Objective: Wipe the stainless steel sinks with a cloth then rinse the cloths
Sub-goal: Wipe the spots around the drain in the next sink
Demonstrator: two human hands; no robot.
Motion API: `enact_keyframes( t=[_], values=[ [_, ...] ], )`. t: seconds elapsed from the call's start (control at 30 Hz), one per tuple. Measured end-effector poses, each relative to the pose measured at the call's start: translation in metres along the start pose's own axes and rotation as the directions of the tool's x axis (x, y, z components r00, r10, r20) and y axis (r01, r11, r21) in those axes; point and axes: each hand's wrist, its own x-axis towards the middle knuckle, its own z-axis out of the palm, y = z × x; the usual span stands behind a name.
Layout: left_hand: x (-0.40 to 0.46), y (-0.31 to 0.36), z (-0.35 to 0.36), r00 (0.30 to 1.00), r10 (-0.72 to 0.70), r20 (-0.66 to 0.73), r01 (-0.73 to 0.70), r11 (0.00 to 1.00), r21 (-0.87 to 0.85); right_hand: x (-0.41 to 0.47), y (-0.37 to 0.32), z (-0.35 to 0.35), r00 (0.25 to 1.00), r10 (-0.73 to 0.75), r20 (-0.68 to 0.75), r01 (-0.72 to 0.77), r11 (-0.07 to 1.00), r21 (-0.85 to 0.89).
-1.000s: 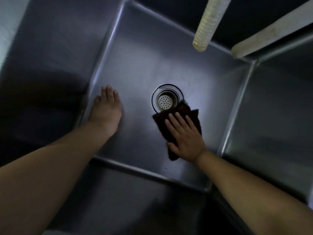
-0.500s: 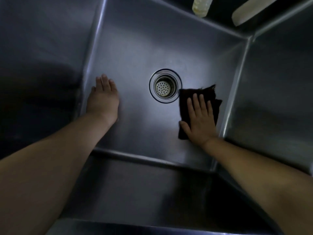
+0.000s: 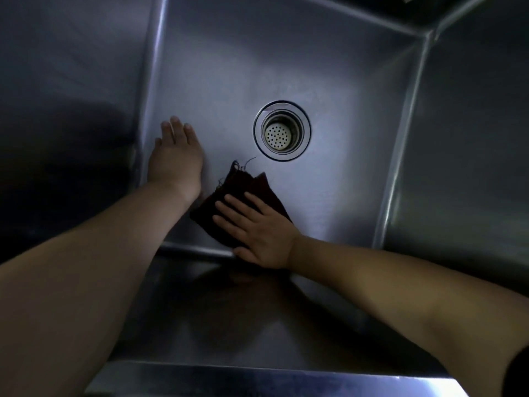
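Right hand (image 3: 262, 234) flat, fingers straight, on dark cloth (image 3: 252, 187) near drain (image 3: 282, 130); left hand (image 3: 174, 159) flat, fingers straight, on sink (image 3: 223, 67) floor.

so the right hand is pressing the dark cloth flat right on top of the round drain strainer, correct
Not quite. In the head view the right hand presses the dark cloth flat on the steel sink floor, nearer than the round drain strainer, which is uncovered.

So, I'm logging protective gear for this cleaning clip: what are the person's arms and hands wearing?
Nothing that shows. The left hand and right hand are bare, with no gloves, rings or watch visible. Both forearms are uncovered up to the frame edge. A dark patch at the lower right corner may be a sleeve, but it is too dim to tell.
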Motion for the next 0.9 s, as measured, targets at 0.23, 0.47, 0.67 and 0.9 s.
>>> enact_keyframes(
  t=[0.23,0.47,0.67,0.9],
  values=[
    [-0.005,0.003,-0.008,1.0,0.02,0.012,-0.019,0.999,-0.042,-0.111,0.053,0.005,0.995,-0.039,0.093,0.042,0.999,-0.028],
    [-0.006,0.005,-0.013,1.0,0.006,-0.012,-0.006,0.998,-0.055,-0.118,0.082,-0.012,0.882,0.457,0.115,-0.434,0.883,-0.178],
    [-0.005,0.002,-0.011,1.0,0.0,0.002,0.0,1.0,-0.002,-0.052,0.112,-0.03,0.629,0.777,-0.002,-0.777,0.629,0.032],
    [-0.002,0.004,-0.009,1.0,0.005,0.004,-0.005,0.998,0.058,0.02,0.102,-0.036,0.781,0.615,-0.108,-0.612,0.789,0.061]
  ],
)
